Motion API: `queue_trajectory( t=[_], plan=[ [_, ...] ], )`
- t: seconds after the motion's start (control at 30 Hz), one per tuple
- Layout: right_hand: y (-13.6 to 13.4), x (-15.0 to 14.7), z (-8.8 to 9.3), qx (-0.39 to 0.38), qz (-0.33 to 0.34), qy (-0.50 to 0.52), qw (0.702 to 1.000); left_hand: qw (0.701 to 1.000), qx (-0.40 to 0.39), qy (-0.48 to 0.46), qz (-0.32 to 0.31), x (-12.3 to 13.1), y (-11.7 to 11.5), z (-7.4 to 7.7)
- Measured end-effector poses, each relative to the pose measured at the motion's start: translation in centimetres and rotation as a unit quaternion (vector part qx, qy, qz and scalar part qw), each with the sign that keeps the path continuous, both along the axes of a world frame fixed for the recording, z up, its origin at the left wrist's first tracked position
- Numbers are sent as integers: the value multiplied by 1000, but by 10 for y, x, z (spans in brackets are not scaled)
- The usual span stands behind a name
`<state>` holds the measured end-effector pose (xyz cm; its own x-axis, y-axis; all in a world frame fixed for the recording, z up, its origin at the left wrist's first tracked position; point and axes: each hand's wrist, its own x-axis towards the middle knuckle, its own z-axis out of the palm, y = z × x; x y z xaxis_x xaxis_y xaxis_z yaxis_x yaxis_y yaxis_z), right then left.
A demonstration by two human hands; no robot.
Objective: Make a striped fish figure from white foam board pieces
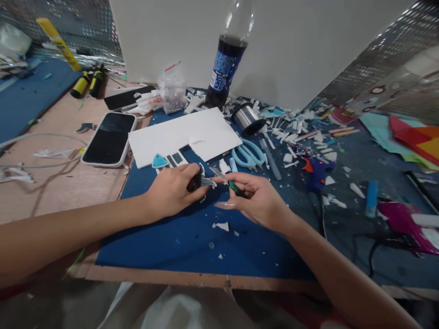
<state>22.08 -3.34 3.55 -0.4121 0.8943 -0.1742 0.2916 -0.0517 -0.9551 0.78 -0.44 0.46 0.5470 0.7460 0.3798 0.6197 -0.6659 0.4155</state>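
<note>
My left hand is closed around a small dark piece with a grey and white edge, just above the blue mat. The fingers hide most of that piece. A craft knife with a green and black handle sits in my right hand, its blade angled up to the left, close beside the piece. Whether the blade touches it I cannot tell. Beyond the hands lie a white board, a small blue-topped piece and light-blue-handled scissors. White scraps are scattered nearer me.
A dark drink bottle and a wire spool stand behind the board. A phone lies at left. To the right are a blue glue gun with a cord, a magenta object and heaps of white offcuts.
</note>
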Motion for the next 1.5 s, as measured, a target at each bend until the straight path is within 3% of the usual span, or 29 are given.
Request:
queue_trajectory(
  t=[0.13, 0.27, 0.37, 0.7, 1.5],
  plan=[
    [4, 4, 0, 34, -32, 13, 999, 994, -73, -77, -40, 1, 2, 5],
    [7, 7, 1, 38, 10, -65, 997, 983, -126, -116, -71, 1, 3, 7],
    [8, 8, 1, 44, 37, -107, 993, 981, -126, -125, -85, 0, 4, 7],
    [9, 8, -1, 63, 35, -137, 988, 981, -135, -113, -88, -2, 4, 7],
    [11, 10, 3, 28, 94, -72, 993, 974, -128, -127, -136, -4, 2, 10]
  ],
)
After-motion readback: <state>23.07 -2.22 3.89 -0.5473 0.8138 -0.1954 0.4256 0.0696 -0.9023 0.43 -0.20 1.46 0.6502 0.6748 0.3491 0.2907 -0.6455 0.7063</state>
